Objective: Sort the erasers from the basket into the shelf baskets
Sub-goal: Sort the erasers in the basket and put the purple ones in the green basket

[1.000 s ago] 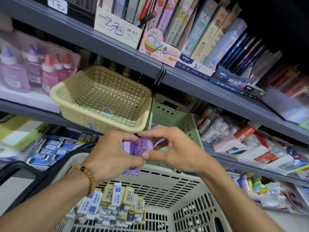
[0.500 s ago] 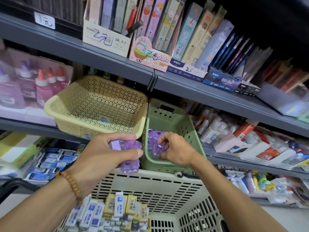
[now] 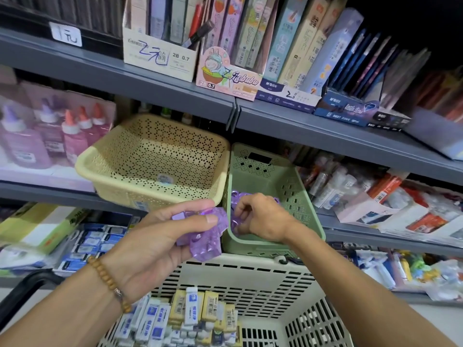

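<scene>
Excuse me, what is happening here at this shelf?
A person is sorting erasers. The left hand holds a bunch of purple erasers above the white basket. The right hand reaches into the green basket on the shelf, where purple ones already lie. The yellow basket beside it looks empty. Wrapped erasers wait in the white basket.

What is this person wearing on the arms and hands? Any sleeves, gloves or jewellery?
No gloves and no sleeves in view: both forearms are bare. The left hand has a bracelet of round brown wooden beads at the wrist, with one metal-looking bead. The right hand and wrist carry nothing.
</scene>
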{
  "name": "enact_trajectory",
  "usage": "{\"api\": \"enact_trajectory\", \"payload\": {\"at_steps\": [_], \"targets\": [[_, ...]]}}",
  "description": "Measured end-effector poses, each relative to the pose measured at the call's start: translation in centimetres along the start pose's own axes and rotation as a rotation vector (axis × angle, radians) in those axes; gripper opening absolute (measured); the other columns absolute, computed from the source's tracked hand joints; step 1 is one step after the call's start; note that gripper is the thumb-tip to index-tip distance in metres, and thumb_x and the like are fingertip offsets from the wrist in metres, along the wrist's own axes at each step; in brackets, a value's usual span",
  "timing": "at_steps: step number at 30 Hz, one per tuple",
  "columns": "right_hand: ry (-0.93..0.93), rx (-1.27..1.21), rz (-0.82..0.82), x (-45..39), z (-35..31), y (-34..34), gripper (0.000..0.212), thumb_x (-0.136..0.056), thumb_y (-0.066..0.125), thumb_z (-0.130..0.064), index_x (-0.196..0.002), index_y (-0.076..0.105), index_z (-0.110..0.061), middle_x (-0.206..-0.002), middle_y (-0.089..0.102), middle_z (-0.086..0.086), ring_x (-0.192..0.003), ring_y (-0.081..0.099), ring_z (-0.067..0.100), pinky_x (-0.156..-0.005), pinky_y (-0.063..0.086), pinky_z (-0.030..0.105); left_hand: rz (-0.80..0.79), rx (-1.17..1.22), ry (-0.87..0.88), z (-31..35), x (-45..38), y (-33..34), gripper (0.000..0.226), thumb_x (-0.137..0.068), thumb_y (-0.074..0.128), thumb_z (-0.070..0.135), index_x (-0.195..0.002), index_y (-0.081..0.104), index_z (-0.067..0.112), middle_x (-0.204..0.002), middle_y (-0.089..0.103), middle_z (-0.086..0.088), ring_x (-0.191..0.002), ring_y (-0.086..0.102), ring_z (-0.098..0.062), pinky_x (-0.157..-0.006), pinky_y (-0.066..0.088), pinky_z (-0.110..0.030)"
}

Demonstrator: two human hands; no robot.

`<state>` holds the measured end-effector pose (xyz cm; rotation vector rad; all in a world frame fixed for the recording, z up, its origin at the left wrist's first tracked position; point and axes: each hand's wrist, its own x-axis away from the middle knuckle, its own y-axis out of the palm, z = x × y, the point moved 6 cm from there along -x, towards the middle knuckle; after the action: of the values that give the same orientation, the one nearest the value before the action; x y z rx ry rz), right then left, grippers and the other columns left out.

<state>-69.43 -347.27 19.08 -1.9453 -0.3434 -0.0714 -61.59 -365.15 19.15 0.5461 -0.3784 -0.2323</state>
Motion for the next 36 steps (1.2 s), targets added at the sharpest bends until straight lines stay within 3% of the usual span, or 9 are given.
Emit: {"api": "enact_trajectory", "payload": {"at_steps": [4, 6, 8, 17, 21, 24, 27, 31, 36], "targets": [[-0.104, -0.368, 0.163, 2.2, -1.6, -2.5, 0.008, -0.09, 0.067, -0.012, -0.088, 0.066, -0.019, -0.078, 0.065, 0.001, -0.065, 0.061, 0.006, -0.064, 0.046, 0.019, -0.033, 0.076, -0.021, -0.3, -0.2, 0.2, 0.057, -0.051, 0.076, 0.008, -0.108, 0.071, 0.005, -0.103, 0.072, -0.022, -0.082, 0.072, -0.025, -0.06, 0.061, -0.033], [-0.188, -0.667, 0.095, 3.7, -3.4, -3.0, 0.011, -0.094, 0.062, -0.011, -0.096, 0.068, -0.019, -0.084, 0.068, 0.011, -0.068, 0.065, 0.01, -0.059, 0.049, 0.021, -0.037, 0.105, -0.031, -0.3, -0.3, 0.1, 0.058, -0.052, 0.076, 0.008, -0.11, 0.07, 0.004, -0.105, 0.072, -0.022, -0.092, 0.071, -0.028, -0.067, 0.061, -0.035], [-0.246, -0.712, -0.002, 4.9, -5.2, -2.9, 0.014, -0.094, 0.064, -0.014, -0.105, 0.068, -0.021, -0.093, 0.071, 0.009, -0.074, 0.065, 0.013, -0.062, 0.051, 0.03, -0.054, 0.11, -0.033, -0.3, -0.3, 0.3, 0.06, -0.053, 0.076, 0.008, -0.113, 0.068, 0.004, -0.109, 0.071, -0.02, -0.102, 0.069, -0.031, -0.068, 0.061, -0.034], [-0.253, -0.467, -0.079, 6.0, -5.6, -2.9, 0.035, -0.082, 0.076, -0.006, -0.116, 0.069, -0.009, -0.095, 0.059, 0.003, -0.073, 0.055, 0.012, -0.073, 0.051, 0.028, -0.051, -0.06, 0.007, -0.3, 0.2, 1.1, 0.069, -0.049, 0.08, 0.007, -0.116, 0.065, 0.008, -0.1, 0.074, -0.017, -0.078, 0.074, -0.022, -0.057, 0.057, -0.026], [-0.238, -0.443, -0.137, 6.1, -5.5, -2.4, 0.026, -0.078, 0.079, -0.008, -0.101, 0.07, -0.015, -0.088, 0.063, 0.001, -0.068, 0.053, 0.008, -0.065, 0.048, 0.025, -0.007, -0.116, 0.029, -0.5, 0.0, 1.5, 0.075, -0.048, 0.08, 0.006, -0.119, 0.058, 0.013, -0.099, 0.076, -0.01, -0.084, 0.074, -0.02, -0.061, 0.058, -0.026], [-0.206, -0.519, -0.046, 5.4, -3.9, -3.4, 0.029, -0.071, 0.081, -0.002, -0.091, 0.068, -0.018, -0.082, 0.064, -0.001, -0.064, 0.053, 0.008, -0.06, 0.047, 0.018, 0.025, -0.115, 0.05, -0.4, 0.0, 1.3, 0.064, -0.052, 0.079, 0.008, -0.114, 0.063, 0.008, -0.099, 0.075, -0.013, -0.09, 0.073, -0.025, -0.068, 0.061, -0.031], [-0.044, -0.343, 0.105, 3.9, -0.1, -4.8, 0.029, -0.071, 0.078, 0.001, -0.088, 0.065, -0.018, -0.079, 0.063, -0.003, -0.061, 0.053, 0.007, -0.063, 0.047, 0.019, 0.136, -0.041, 0.072, -0.4, -0.2, 0.1, 0.05, -0.053, 0.079, 0.012, -0.101, 0.069, 0.001, -0.097, 0.072, -0.024, -0.091, 0.072, -0.034, -0.068, 0.061, -0.036], [0.114, 0.017, -0.069, 2.0, 3.0, -2.7, 0.028, -0.073, 0.079, -0.004, -0.086, 0.062, -0.021, -0.075, 0.062, -0.008, -0.064, 0.055, 0.002, -0.06, 0.04, 0.012, 0.244, -0.032, 0.062, -0.5, -0.2, -0.7, 0.041, -0.054, 0.078, 0.018, -0.09, 0.069, 0.0, -0.085, 0.072, -0.023, -0.076, 0.071, -0.03, -0.055, 0.06, -0.035], [0.147, 0.092, -0.092, 0.1, 3.3, -0.6, 0.029, -0.073, 0.081, -0.007, -0.081, 0.059, -0.025, -0.075, 0.065, -0.01, -0.07, 0.059, 0.007, -0.066, 0.042, 0.018, 0.284, 0.015, 0.107, -0.4, -0.2, -0.9, 0.031, -0.057, 0.076, 0.019, -0.082, 0.065, 0.004, -0.069, 0.071, -0.012, -0.06, 0.07, -0.019, -0.051, 0.057, -0.028]]}}
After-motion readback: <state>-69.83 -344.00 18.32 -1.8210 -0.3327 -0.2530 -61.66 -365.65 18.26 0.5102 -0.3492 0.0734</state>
